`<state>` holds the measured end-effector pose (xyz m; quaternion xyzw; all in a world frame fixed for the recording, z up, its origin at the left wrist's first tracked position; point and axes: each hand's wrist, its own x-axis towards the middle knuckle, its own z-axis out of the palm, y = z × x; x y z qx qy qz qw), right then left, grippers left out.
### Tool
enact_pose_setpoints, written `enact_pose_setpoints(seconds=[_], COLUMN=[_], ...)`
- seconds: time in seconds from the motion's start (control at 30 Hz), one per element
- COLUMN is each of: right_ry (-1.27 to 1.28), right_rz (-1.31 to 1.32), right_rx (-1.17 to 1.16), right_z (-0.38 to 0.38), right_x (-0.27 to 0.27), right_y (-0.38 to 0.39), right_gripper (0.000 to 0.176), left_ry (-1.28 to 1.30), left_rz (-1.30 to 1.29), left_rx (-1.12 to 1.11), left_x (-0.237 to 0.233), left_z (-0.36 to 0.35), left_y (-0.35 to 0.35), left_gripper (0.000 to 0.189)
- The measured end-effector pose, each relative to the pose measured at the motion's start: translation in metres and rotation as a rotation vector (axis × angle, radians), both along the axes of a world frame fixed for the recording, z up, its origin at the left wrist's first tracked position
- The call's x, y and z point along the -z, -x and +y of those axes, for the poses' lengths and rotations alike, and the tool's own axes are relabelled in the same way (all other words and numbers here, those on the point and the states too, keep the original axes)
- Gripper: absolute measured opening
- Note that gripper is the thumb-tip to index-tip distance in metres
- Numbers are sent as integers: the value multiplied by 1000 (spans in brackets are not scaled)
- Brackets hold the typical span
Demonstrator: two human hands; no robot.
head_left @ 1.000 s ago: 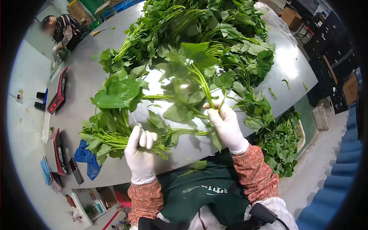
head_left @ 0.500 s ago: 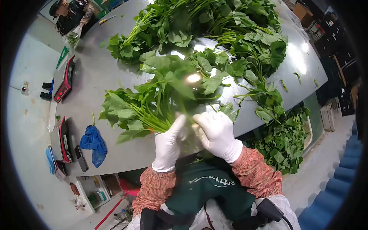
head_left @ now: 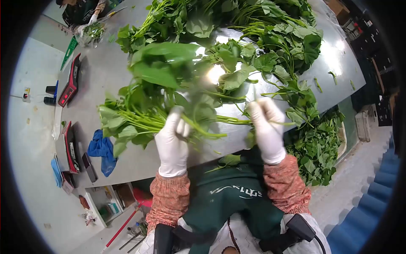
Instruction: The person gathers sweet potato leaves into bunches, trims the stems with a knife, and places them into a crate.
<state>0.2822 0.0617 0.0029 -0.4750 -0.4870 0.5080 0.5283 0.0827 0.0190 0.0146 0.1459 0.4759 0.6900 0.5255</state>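
Observation:
My left hand [head_left: 172,142], in a white glove, is closed around a bunch of long-stemmed leafy greens [head_left: 139,120], leaves toward the left and upper side. Some leaves above the fist are blurred by motion. To the right, my right hand [head_left: 267,129], also gloved, pinches green stems [head_left: 233,120] that stretch across between the two hands. One cut stem end pokes out past its fingers on the right. A single leaf [head_left: 229,160] with a stalk lies on my dark green apron [head_left: 237,190].
A large heap of greens [head_left: 270,46] covers the far side of the metal table [head_left: 105,80]. Two red scales [head_left: 71,80], a blue cloth [head_left: 101,152] and a dark phone-like object [head_left: 89,167] are at left. More greens [head_left: 315,156] fill a crate lower right. Another person handles bagged greens [head_left: 92,33].
My hands have moved apart, the right one rightward and up with stems, the left one slightly left with the bunch. The other person's gloved hand and bagged greens show more fully.

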Motion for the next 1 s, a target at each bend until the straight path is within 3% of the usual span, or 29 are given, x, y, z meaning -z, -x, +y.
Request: enact_pose_setpoints(seconds=[0.07, 0.13, 0.17, 0.2, 0.27, 0.33, 0.4, 0.47, 0.5, 0.6, 0.63, 0.67, 0.73, 0.8, 0.87, 0.9, 0.93, 1.0], right_ry=[2, -288, -582, -576, -511, -433, -252, -210, -590, -631, -641, -654, -687, -694, -499, -373, -241, -368], right_rz=[-244, -1053, -1188, -1220, -808, -580, -347, -173, -436, -733, -790, -829, -956, -939, -1190, -1302, -1411, -1339], right_rx=[-38, 75, 149, 164, 2, -279, -439, -365, -260, -387, -427, -475, -466, -314, -337, -349, -359, -284], right_z=[24, 33, 34, 31, 17, 0, -10, -19, -12, -16, -19, -21, -20, -6, 6, 8, 9, 12], right_x=[18, 23, 11, -4, -31, -51, -33, -10, -5, -17, -16, -16, -21, -13, -18, -22, -31, -37], right_y=[-37, -61, -62, -58, -41, -18, 5, 20, 20, 17, 16, 14, 3, -20, -42, -51, -54, -45], right_gripper=[17, 39, 58, 59, 54, 47, 40, 31, 20, 16, 20, 14, 17, 21, 20, 30, 43, 56], left_ry=[-53, -40, -76, -111, -104, -85, -87, -72, -43, 27, 10, 26, -179, -246, -239, -315, -438, -299], left_rz=[-129, -161, -204, -250, -252, -309, -308, -273, -265, -123, -157, -198, -171, -145, -77, -174, -436, -397], left_rx=[-37, -42, -29, -11, 27, 53, 86, 105, 126, 201, 219, 139, 94, 11, -32, 60, 174, 139], left_x=[3, 1, 3, 5, 1, -2, -4, -7, -8, -1, 1, 1, -5, -14, -17, -12, -9, -8], left_z=[2, 2, 2, 3, 4, 8, 6, 3, -1, -10, -9, -10, -5, -1, -7, -9, -6, -10], left_y=[14, 13, 9, 4, -5, -13, -19, -23, -21, -15, -12, -12, -4, 18, 39, 47, 46, 37], left_gripper=[15, 16, 16, 17, 20, 19, 21, 21, 19, 18, 17, 13, 13, 18, 15, 21, 25, 25])
